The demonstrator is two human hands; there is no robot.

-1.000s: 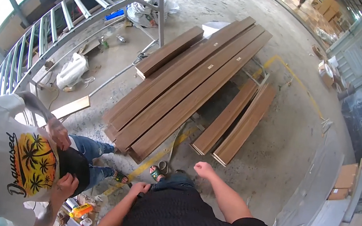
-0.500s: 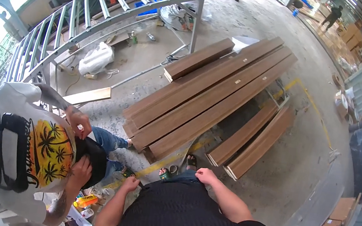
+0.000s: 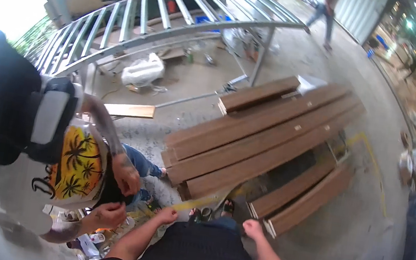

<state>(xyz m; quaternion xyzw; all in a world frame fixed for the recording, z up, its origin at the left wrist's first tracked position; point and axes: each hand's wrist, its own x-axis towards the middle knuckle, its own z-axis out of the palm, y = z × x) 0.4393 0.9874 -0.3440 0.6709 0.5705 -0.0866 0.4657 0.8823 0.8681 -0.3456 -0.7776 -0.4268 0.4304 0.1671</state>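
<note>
My left hand (image 3: pixel 167 215) is curled into a fist beside my waist, with nothing showing in it. On the other side my right hand (image 3: pixel 253 228) is also closed, just left of the nearer ends of two short brown planks (image 3: pixel 311 201). Long brown wood-look planks (image 3: pixel 267 134) lie side by side in front of me on a low support, slanting away to the right. Neither hand touches them. At my left stands a person in a printed white shirt (image 3: pixel 82 159); that person's two hands (image 3: pixel 127 177) are together near their waist.
A slatted metal frame (image 3: pixel 168 23) on legs spans the back left. Under it lies a white plastic bundle (image 3: pixel 144 71), and a pale board (image 3: pixel 129 110) is nearer. Another shorter brown plank (image 3: pixel 260 93) lies beyond the long ones. A person in jeans (image 3: pixel 326 18) is at the back.
My view has turned, so the planks sit lower and further right. My hands have come slightly away from my waist. The co-worker's hands have moved lower, and the person at the back shows more fully.
</note>
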